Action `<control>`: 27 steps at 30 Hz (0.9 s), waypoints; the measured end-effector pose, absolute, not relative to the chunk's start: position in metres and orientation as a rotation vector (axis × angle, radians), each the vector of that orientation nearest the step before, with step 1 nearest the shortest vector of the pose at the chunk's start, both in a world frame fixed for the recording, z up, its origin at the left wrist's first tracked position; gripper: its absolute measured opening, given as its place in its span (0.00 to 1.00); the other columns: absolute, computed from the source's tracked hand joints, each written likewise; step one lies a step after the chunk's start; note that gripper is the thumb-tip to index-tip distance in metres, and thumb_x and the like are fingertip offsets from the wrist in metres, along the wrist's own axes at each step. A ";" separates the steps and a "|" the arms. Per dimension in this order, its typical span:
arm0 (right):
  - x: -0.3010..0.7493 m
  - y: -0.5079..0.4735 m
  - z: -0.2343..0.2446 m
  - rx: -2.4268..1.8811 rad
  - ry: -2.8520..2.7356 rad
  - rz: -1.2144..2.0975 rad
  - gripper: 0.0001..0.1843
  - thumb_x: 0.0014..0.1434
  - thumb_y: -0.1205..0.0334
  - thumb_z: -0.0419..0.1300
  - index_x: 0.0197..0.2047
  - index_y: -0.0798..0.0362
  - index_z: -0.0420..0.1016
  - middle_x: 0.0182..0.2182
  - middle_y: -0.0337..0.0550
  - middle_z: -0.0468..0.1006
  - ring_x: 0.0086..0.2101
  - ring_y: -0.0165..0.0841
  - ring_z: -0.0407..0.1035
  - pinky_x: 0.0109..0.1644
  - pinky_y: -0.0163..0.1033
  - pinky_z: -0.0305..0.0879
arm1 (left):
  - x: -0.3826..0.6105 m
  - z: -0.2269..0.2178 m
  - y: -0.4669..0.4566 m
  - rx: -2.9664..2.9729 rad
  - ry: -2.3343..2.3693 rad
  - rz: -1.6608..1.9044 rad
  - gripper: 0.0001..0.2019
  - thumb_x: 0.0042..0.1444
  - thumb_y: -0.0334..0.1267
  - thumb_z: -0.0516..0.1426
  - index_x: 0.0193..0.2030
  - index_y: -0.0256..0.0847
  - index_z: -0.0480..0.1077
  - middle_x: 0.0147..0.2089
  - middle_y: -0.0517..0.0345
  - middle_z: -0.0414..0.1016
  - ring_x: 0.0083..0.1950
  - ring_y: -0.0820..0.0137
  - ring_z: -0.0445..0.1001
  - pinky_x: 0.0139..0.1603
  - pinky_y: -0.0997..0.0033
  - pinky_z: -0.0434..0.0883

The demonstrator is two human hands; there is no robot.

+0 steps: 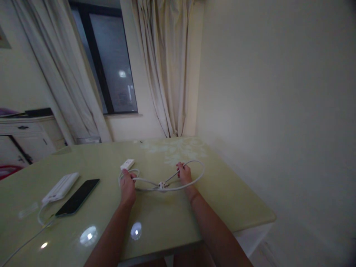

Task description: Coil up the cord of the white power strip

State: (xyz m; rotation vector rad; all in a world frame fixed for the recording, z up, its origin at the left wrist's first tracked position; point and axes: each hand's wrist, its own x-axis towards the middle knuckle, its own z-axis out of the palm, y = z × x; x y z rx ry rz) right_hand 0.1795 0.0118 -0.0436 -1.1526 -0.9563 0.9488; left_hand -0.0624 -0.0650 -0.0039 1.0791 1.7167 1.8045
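Note:
A white cable (pixel 194 178) lies in loops on the pale green table (pixel 236 200), running from a small white power strip (pixel 127 164) to a plug (pixel 162 184) between my hands. My left hand (pixel 127 184) is closed on the cable's left loop, just below the power strip. My right hand (pixel 184 173) is closed on a strand of the right loop. Both forearms reach in from the bottom edge.
A black phone (pixel 78 196) and a white power bank (pixel 61 187) with a thin white lead lie at the table's left. A wall runs close along the right edge. Curtains, a dark window and a white cabinet (pixel 25 137) stand behind.

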 end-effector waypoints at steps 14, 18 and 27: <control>0.179 0.009 -0.036 -1.046 -0.939 1.030 0.19 0.47 0.49 0.62 0.38 0.53 0.77 0.39 0.45 0.80 0.31 0.33 0.75 0.35 0.37 0.73 | -0.051 -0.006 -0.065 1.438 1.429 1.530 0.26 0.49 0.65 0.61 0.29 0.41 0.70 0.27 0.60 0.68 0.32 0.67 0.67 0.32 0.70 0.63; 0.184 0.017 -0.041 -1.125 -0.850 0.875 0.27 0.48 0.50 0.60 0.49 0.54 0.77 0.48 0.50 0.79 0.29 0.31 0.75 0.32 0.36 0.72 | -0.052 -0.005 -0.065 1.298 1.503 1.687 0.28 0.50 0.68 0.58 0.26 0.42 0.64 0.24 0.65 0.60 0.27 0.72 0.59 0.27 0.72 0.57; 0.205 0.030 -0.056 -1.078 -0.663 0.837 0.24 0.50 0.55 0.55 0.48 0.56 0.78 0.42 0.50 0.80 0.36 0.33 0.76 0.41 0.37 0.73 | -0.056 -0.005 -0.060 1.090 1.415 1.839 0.29 0.57 0.67 0.54 0.23 0.43 0.55 0.20 0.68 0.51 0.22 0.77 0.48 0.21 0.75 0.48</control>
